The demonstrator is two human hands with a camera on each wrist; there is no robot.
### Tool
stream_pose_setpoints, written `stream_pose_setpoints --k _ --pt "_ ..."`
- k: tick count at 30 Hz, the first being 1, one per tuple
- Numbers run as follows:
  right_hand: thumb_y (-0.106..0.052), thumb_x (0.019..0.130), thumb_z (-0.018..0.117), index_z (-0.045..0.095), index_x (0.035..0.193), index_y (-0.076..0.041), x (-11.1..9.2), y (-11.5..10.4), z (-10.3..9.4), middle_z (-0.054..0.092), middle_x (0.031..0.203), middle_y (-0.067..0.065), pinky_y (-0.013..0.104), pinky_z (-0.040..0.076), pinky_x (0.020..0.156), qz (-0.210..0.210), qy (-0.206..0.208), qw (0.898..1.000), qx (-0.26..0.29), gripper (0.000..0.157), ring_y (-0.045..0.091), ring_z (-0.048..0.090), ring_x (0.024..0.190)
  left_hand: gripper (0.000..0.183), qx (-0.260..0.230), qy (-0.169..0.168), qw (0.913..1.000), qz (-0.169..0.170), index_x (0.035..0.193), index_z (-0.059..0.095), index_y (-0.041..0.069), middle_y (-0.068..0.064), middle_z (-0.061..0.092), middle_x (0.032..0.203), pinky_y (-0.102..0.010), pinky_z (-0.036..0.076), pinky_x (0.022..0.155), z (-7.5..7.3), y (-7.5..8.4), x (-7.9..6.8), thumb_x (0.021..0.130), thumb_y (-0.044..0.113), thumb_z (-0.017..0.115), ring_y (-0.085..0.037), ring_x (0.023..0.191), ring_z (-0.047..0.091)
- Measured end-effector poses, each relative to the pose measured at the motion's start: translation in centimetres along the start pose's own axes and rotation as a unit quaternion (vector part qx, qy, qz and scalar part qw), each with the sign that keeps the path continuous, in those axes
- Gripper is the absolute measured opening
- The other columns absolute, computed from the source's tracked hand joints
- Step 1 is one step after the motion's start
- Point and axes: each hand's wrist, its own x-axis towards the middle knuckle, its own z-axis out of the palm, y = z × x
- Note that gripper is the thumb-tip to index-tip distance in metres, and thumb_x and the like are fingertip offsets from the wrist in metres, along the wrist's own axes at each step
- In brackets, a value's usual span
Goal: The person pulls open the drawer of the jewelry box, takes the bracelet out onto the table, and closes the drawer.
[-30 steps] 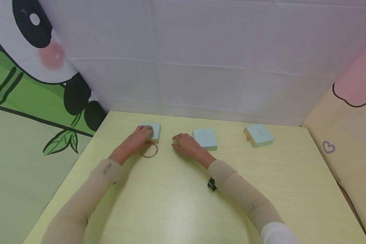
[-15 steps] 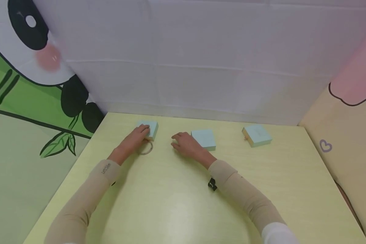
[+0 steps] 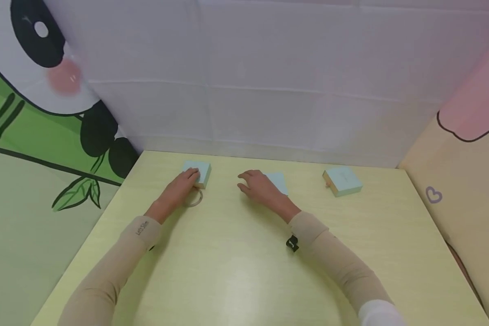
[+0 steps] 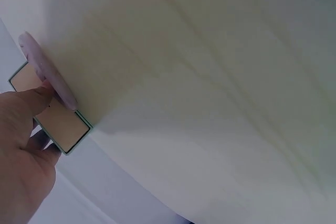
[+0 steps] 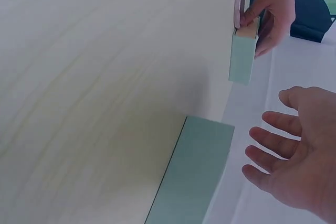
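Note:
My left hand grips a small pale-blue box at the back left of the table. In the left wrist view the thumb lies on the box's tan end, against a pale pinkish bangle, while the fingers reach round the far side. That bangle shows partly in the head view, just in front of the box. Holding nothing, my right hand hovers with spread, relaxed fingers over a second pale-blue box and hides part of it.
A third pale-blue box, with a small tab on its tan side, lies further right. The light wooden table ends at a white cloth backdrop. Printed cloth panels stand at both sides.
My left hand, its box and the bangle shifted slightly left, then stayed put. The right hand moved a little right and now covers more of the middle box.

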Motion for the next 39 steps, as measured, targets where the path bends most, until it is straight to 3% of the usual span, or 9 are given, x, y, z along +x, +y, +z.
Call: stream_pose_setpoints --k 7,12,19,26,32,39 --pt "-0.033 0.100 0.046 0.052 0.134 -0.006 -0.3 0.9 -0.4 0.051 0.136 0.012 0.040 0.035 0.107 0.007 0.010 1.000 0.012 0.043 0.028 0.043 0.129 0.057 -0.008 0.009 0.9999 0.011 0.139 0.039 -0.002 -0.020 0.035 0.146 -0.054 0.037 0.103 0.3 0.6 0.2 0.087 -0.006 0.061 -0.041 0.132 0.035" --pt "-0.034 0.100 0.045 0.051 0.134 -0.007 -0.3 1.2 -0.1 0.051 0.136 0.011 0.040 0.035 0.107 0.010 0.005 1.000 0.006 0.044 0.028 0.042 0.130 0.049 -0.005 0.021 0.9996 0.016 0.137 0.041 -0.002 -0.020 0.038 0.144 -0.052 0.039 0.102 0.6 1.0 0.4 0.091 0.001 0.059 -0.039 0.130 0.039" --pt "-0.033 0.100 0.045 0.052 0.134 -0.005 -0.7 2.1 -1.1 0.051 0.136 0.012 0.041 0.035 0.107 0.011 0.011 1.000 0.006 0.044 0.029 0.043 0.129 0.044 0.000 0.026 0.9991 0.033 0.132 0.046 -0.002 -0.021 0.043 0.139 -0.050 0.043 0.098 -0.2 1.3 0.8 0.091 0.004 0.061 -0.038 0.126 0.044" --pt "-0.034 0.100 0.043 0.051 0.135 -0.007 -1.9 3.8 -2.4 0.049 0.138 0.011 0.043 0.033 0.108 0.048 0.019 0.999 0.014 0.045 0.030 0.040 0.131 0.041 -0.018 0.022 0.9984 0.048 0.126 0.050 -0.001 -0.021 0.048 0.133 -0.050 0.046 0.093 -0.7 1.7 0.7 0.088 0.005 0.065 -0.037 0.121 0.048" --pt "-0.034 0.100 0.044 0.051 0.134 -0.006 -3.5 6.0 -3.3 0.050 0.137 0.013 0.044 0.033 0.108 0.064 0.033 0.997 0.006 0.045 0.031 0.040 0.130 0.046 -0.026 0.024 0.9978 0.057 0.132 0.047 -0.005 -0.023 0.045 0.138 -0.048 0.039 0.103 -1.0 3.8 1.4 0.089 0.005 0.060 -0.037 0.128 0.042" --pt "-0.031 0.099 0.047 0.051 0.134 -0.002 -5.8 8.1 -4.3 0.049 0.137 0.016 0.047 0.033 0.107 0.075 0.039 0.996 0.001 0.045 0.034 0.041 0.130 0.047 -0.017 0.042 0.9968 0.065 0.136 0.046 -0.002 -0.018 0.044 0.141 -0.046 0.033 0.108 -1.7 8.2 2.9 0.095 0.021 0.052 -0.034 0.133 0.037"
